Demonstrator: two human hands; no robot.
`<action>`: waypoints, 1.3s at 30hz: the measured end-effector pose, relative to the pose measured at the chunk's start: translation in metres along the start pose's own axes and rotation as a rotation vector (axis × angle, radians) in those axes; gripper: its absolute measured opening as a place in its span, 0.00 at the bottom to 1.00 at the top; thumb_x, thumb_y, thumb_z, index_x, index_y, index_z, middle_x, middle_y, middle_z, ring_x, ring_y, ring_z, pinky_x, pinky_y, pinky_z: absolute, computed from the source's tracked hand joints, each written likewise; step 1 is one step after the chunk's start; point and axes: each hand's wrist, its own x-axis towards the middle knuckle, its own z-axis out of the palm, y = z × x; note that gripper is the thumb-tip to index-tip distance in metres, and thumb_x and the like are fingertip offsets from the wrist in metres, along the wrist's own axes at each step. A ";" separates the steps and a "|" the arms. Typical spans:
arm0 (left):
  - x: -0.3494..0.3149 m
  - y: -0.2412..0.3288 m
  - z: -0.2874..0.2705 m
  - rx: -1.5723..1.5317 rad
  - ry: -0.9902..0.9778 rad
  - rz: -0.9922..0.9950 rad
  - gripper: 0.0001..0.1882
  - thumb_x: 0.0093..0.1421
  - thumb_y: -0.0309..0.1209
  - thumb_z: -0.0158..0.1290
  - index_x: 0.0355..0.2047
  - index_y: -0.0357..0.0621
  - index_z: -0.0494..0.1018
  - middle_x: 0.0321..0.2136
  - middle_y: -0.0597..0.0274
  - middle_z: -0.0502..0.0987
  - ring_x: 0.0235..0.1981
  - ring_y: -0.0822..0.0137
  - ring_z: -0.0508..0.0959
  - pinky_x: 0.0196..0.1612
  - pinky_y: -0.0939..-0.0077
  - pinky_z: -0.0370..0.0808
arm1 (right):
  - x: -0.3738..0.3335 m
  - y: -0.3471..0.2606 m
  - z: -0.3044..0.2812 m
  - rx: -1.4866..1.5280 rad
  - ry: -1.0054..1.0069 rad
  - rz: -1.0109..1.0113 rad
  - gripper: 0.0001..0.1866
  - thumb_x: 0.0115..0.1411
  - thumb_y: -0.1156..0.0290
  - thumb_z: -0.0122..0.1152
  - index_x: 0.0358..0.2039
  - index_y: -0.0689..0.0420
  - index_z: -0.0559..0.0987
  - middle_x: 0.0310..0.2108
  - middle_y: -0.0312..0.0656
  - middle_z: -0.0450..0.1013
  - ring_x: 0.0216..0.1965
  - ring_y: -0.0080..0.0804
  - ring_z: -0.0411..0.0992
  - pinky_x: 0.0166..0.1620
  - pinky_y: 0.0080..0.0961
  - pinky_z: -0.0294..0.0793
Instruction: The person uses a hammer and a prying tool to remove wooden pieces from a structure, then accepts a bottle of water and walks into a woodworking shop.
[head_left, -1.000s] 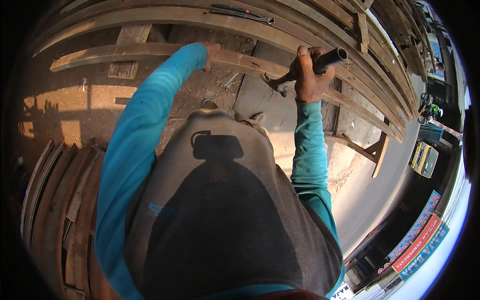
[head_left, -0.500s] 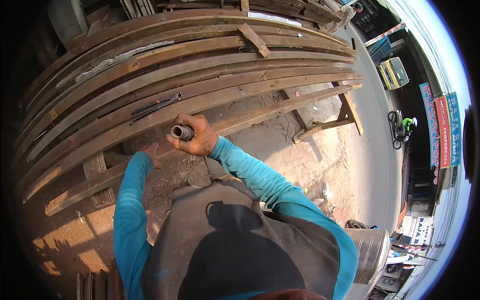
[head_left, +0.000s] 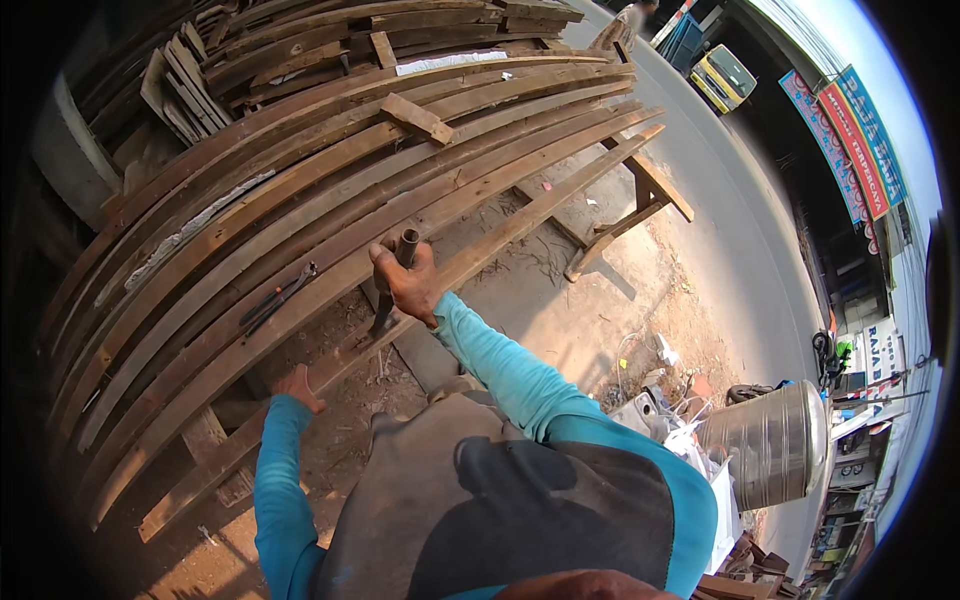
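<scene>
My right hand is wrapped round a rusty metal pipe. Its hollow end points up, and its dark lower end comes down at the nearest wooden beam; whether it has a head there I cannot make out. Farther left, my left hand rests on that same beam with its thumb apart, holding nothing. Pincers with dark and orange handles lie on the beams just beyond my hands, perhaps with a second tool alongside.
Several long beams lie side by side, a short wood block across them. A trestle supports their right end. More timber is stacked behind. At right are a metal drum, scraps and a road with a yellow truck.
My right hand has tilted the pipe more upright, bringing its lower shaft into view. My left hand stays by the near beam. The whole view has turned and shifted, showing more stacked timber and the drum.
</scene>
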 end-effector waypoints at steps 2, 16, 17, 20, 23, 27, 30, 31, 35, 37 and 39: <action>0.004 0.006 -0.006 -0.021 -0.039 -0.010 0.53 0.42 0.46 0.70 0.65 0.45 0.57 0.63 0.48 0.66 0.65 0.47 0.64 0.67 0.51 0.61 | -0.001 -0.001 0.002 0.037 0.039 -0.007 0.13 0.64 0.67 0.58 0.24 0.59 0.72 0.17 0.34 0.67 0.20 0.20 0.65 0.24 0.28 0.64; 0.011 0.012 0.019 0.024 0.224 0.032 0.41 0.40 0.43 0.71 0.52 0.44 0.64 0.50 0.45 0.75 0.55 0.45 0.74 0.57 0.50 0.70 | -0.014 -0.001 -0.017 0.216 0.022 -0.043 0.14 0.64 0.65 0.56 0.24 0.55 0.68 0.17 0.30 0.61 0.17 0.20 0.61 0.21 0.25 0.60; 0.013 0.008 0.022 0.032 0.221 0.040 0.41 0.40 0.43 0.71 0.52 0.44 0.64 0.50 0.45 0.75 0.55 0.45 0.74 0.57 0.50 0.70 | -0.022 -0.009 0.004 -0.010 -0.058 -0.210 0.14 0.64 0.65 0.56 0.24 0.55 0.67 0.17 0.30 0.62 0.17 0.20 0.61 0.21 0.25 0.60; 0.014 0.009 0.022 0.025 0.238 0.071 0.41 0.41 0.44 0.71 0.52 0.44 0.64 0.50 0.45 0.75 0.55 0.47 0.74 0.56 0.52 0.72 | -0.028 -0.017 0.012 -0.210 -0.181 -0.361 0.15 0.64 0.64 0.57 0.22 0.55 0.67 0.17 0.31 0.62 0.18 0.20 0.62 0.21 0.25 0.60; 0.005 0.014 0.023 0.029 0.234 0.052 0.40 0.40 0.42 0.72 0.50 0.45 0.64 0.48 0.46 0.75 0.54 0.47 0.75 0.56 0.55 0.73 | -0.005 0.009 -0.059 0.425 0.160 0.032 0.16 0.63 0.65 0.56 0.21 0.52 0.64 0.14 0.31 0.57 0.14 0.20 0.55 0.20 0.26 0.57; 0.012 0.011 0.044 0.019 0.365 0.050 0.38 0.37 0.38 0.73 0.46 0.46 0.64 0.47 0.48 0.75 0.54 0.46 0.73 0.57 0.50 0.70 | -0.002 0.011 -0.121 0.631 0.395 0.244 0.14 0.63 0.67 0.54 0.22 0.50 0.63 0.13 0.30 0.54 0.12 0.21 0.52 0.19 0.25 0.57; 0.008 0.012 0.048 0.008 0.413 0.056 0.41 0.36 0.37 0.74 0.48 0.46 0.64 0.49 0.48 0.72 0.58 0.47 0.70 0.60 0.46 0.66 | -0.020 -0.012 -0.113 0.549 0.283 0.047 0.13 0.62 0.66 0.56 0.23 0.52 0.65 0.13 0.32 0.55 0.12 0.21 0.53 0.18 0.23 0.58; 0.007 0.012 0.047 0.023 0.409 0.081 0.43 0.36 0.38 0.74 0.52 0.46 0.64 0.52 0.47 0.71 0.60 0.47 0.67 0.61 0.44 0.64 | -0.027 -0.015 -0.112 0.553 0.293 0.044 0.13 0.62 0.66 0.56 0.23 0.52 0.65 0.13 0.32 0.55 0.12 0.21 0.53 0.18 0.23 0.58; -0.024 0.086 0.044 -0.041 0.829 0.402 0.47 0.43 0.35 0.70 0.63 0.47 0.60 0.56 0.45 0.67 0.62 0.45 0.65 0.63 0.43 0.60 | -0.041 -0.024 -0.120 0.583 0.233 0.020 0.11 0.63 0.69 0.56 0.25 0.55 0.66 0.15 0.33 0.59 0.13 0.20 0.57 0.19 0.23 0.61; -0.008 0.135 0.058 -0.225 0.847 0.566 0.40 0.49 0.32 0.65 0.62 0.44 0.62 0.55 0.43 0.69 0.58 0.42 0.68 0.61 0.42 0.62 | -0.048 -0.027 -0.124 0.600 0.237 0.005 0.11 0.63 0.69 0.56 0.25 0.55 0.67 0.16 0.33 0.60 0.13 0.20 0.56 0.19 0.22 0.61; 0.025 0.157 0.088 -0.349 0.786 0.588 0.29 0.53 0.29 0.61 0.57 0.40 0.69 0.51 0.40 0.72 0.53 0.40 0.72 0.56 0.47 0.68 | -0.051 -0.029 -0.127 0.639 0.205 0.004 0.11 0.62 0.69 0.56 0.25 0.56 0.67 0.16 0.33 0.60 0.13 0.20 0.57 0.20 0.22 0.60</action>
